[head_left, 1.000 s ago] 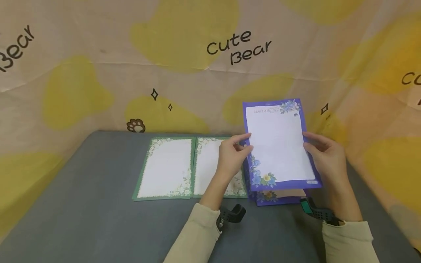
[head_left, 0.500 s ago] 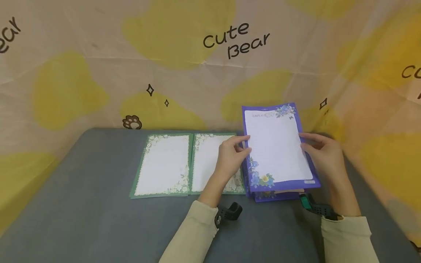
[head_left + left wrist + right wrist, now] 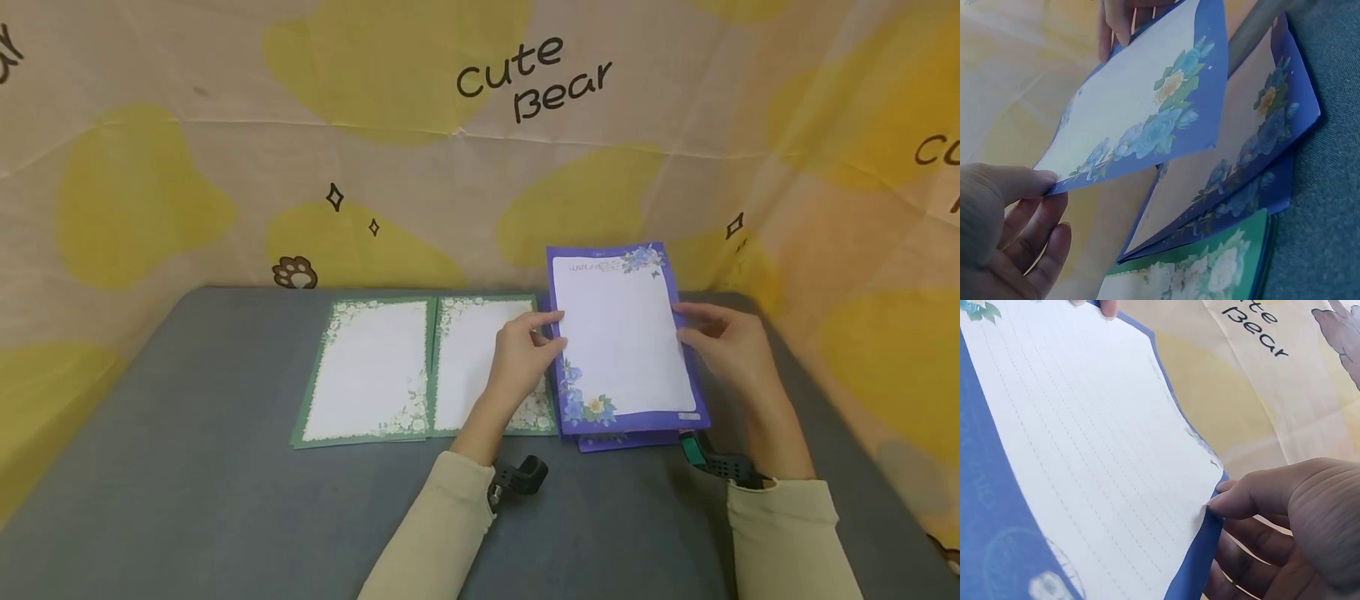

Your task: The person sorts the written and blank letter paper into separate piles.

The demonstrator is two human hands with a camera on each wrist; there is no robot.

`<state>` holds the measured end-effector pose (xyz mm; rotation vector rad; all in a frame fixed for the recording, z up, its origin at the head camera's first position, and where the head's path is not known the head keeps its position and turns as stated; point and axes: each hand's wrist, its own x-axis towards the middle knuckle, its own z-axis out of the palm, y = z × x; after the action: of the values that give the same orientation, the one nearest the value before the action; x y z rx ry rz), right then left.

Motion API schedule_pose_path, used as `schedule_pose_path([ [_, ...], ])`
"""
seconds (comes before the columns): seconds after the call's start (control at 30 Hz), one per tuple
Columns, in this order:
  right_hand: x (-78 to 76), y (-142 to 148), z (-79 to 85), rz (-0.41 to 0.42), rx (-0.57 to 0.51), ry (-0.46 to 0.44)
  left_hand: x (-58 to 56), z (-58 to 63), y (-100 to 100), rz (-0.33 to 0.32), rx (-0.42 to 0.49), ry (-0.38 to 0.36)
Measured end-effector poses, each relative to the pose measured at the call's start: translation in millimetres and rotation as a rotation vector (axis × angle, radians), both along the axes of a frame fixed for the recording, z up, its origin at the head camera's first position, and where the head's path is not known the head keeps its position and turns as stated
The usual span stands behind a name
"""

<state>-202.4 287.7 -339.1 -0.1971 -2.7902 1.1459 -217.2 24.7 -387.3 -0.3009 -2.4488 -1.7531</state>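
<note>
On the head view, I see the left hand [image 3: 519,357] and right hand [image 3: 733,346] pinching the purple-bordered floral letter sheet [image 3: 618,337], at three o'clock. Left wrist: it tilts above matching sheets [image 3: 1241,106]. Right wrist: its edge bends; I'd pinch lightly, evenly, to avoid creasing.

Left fingers [image 3: 538,318] pinching with thumb [image 3: 1025,181]; right fingers [image 3: 705,312] pinching likewise; both arms [image 3: 438,525] extended forward.
</note>
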Motion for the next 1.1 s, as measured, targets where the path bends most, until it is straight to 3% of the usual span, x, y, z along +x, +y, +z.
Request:
schedule_pose_path([
  [0.27,-3.9,1.9,-15.1,0.062,0.051,-0.026,2.0,-7.1,0.2,-0.034,-0.033,-0.050],
  [0.73,-10.7,8.7,-36.5,0.111,0.071,-0.070,1.5,-19.7,10.2,-0.019,-0.234,-0.114],
  [1.1,-14.0,7.7,-53.0,0.132,0.147,-0.039,5.4,-24.3,17.0,0.044,-0.543,-0.069],
])
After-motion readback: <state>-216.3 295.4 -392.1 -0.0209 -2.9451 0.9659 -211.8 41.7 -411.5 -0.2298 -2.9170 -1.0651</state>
